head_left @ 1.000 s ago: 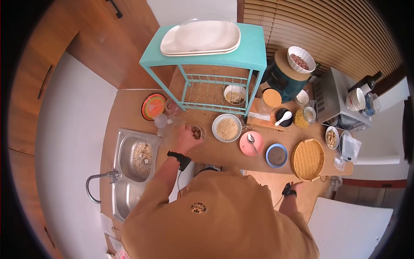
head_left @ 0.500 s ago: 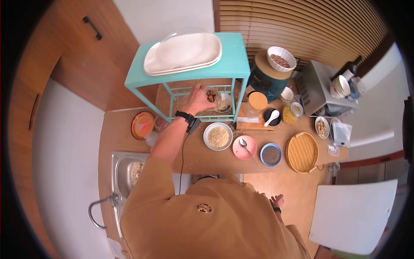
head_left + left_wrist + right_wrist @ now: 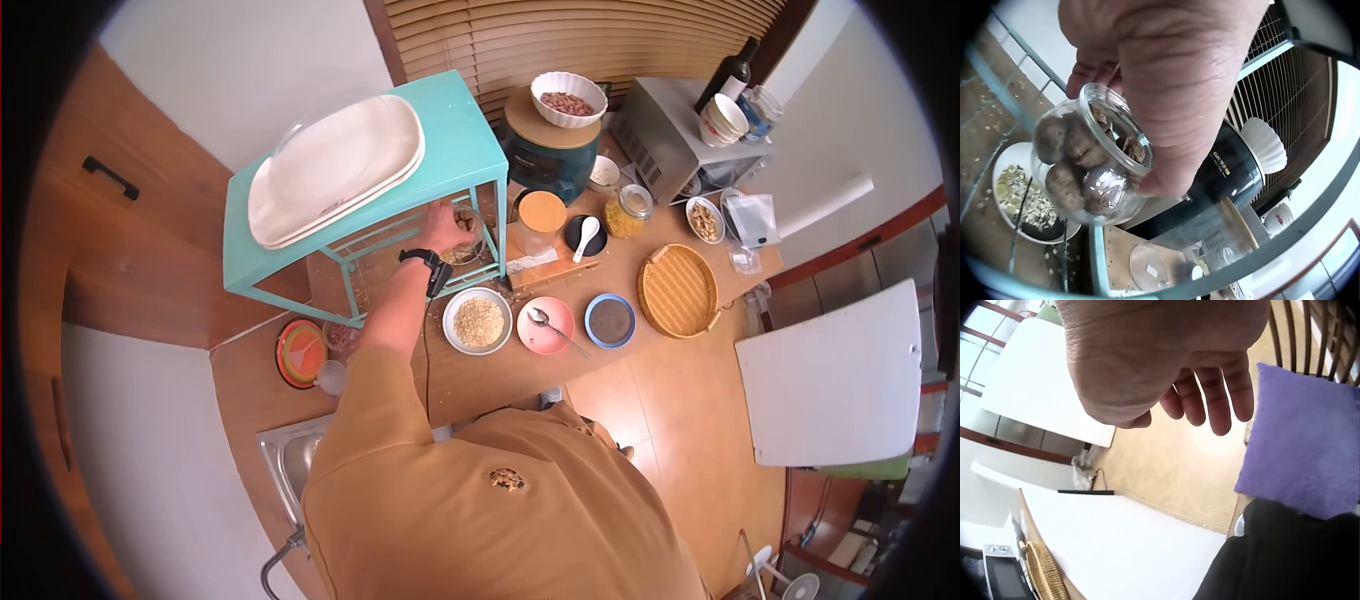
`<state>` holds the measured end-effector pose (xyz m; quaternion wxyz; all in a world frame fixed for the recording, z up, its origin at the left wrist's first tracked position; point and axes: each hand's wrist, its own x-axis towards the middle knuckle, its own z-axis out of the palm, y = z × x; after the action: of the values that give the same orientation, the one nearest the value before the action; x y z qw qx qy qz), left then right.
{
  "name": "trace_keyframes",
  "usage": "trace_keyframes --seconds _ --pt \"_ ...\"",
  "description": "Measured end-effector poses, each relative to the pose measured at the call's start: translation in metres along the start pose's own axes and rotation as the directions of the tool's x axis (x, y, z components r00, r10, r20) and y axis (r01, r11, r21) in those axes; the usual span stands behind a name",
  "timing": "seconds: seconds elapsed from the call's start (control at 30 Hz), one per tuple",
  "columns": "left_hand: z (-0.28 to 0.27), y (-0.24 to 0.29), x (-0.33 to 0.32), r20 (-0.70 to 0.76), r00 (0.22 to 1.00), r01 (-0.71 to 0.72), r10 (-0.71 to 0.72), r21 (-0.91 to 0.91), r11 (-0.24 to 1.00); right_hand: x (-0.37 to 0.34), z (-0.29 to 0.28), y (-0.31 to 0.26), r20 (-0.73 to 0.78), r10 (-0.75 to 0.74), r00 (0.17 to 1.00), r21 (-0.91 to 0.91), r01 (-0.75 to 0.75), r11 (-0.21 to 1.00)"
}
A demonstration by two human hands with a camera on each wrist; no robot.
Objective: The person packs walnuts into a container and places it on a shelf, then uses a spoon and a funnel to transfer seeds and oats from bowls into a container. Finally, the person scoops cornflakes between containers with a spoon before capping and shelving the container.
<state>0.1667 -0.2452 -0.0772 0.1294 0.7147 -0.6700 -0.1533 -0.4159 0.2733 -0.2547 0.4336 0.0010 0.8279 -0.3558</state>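
Note:
My left hand (image 3: 443, 230) reaches under the top of the turquoise shelf (image 3: 450, 115), gripping a small clear glass jar (image 3: 1063, 181) by its rim. Rounded brown pieces (image 3: 1063, 184) fill the open jar, which tilts in the left wrist view. Beyond the shelf's thin bars, a white bowl (image 3: 1005, 159) of mixed grains and seeds sits lower down, beside the jar in that view. My right hand (image 3: 1172, 362) hangs over the floor at my side, its fingers loosely extended and holding nothing; the body mostly hides it in the head view.
White platters (image 3: 345, 165) lie on the shelf top. Along the counter stand a bowl of oats (image 3: 452, 335), a pink plate (image 3: 548, 340) with a spoon (image 3: 555, 328), a blue-rimmed bowl (image 3: 590, 325) and a wicker tray (image 3: 680, 290). A sink (image 3: 275, 450) is at the left. A purple cushion (image 3: 1304, 437) lies near my right hand.
My left hand has carried the jar from the counter by the sink up and forward into the shelf. The head view has turned, and my right hand has gone mostly behind the body.

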Motion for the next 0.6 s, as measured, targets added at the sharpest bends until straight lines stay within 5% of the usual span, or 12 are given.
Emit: trace_keyframes --seconds 0.33,0.43,0.47,0.6 --pt "0.011 -0.004 0.020 0.077 0.995 -0.071 0.067 0.049 0.996 -0.013 -0.015 0.065 -0.004 0.062 0.998 -0.088 -0.062 0.994" --pt "0.023 -0.010 0.026 0.059 0.996 -0.074 0.071 0.054 0.996 -0.034 -0.011 0.026 0.002 -0.071 0.997 -0.214 0.070 0.974" --pt "0.026 -0.012 0.026 0.014 0.997 -0.076 0.076 0.047 0.996 -0.068 0.005 -0.017 -0.066 0.072 0.995 -0.099 -0.078 0.992" --pt "0.011 -0.005 0.017 0.063 0.997 -0.044 0.043 0.019 0.999 -0.051 -0.008 -0.012 -0.001 0.024 1.000 -0.159 -0.023 0.987"
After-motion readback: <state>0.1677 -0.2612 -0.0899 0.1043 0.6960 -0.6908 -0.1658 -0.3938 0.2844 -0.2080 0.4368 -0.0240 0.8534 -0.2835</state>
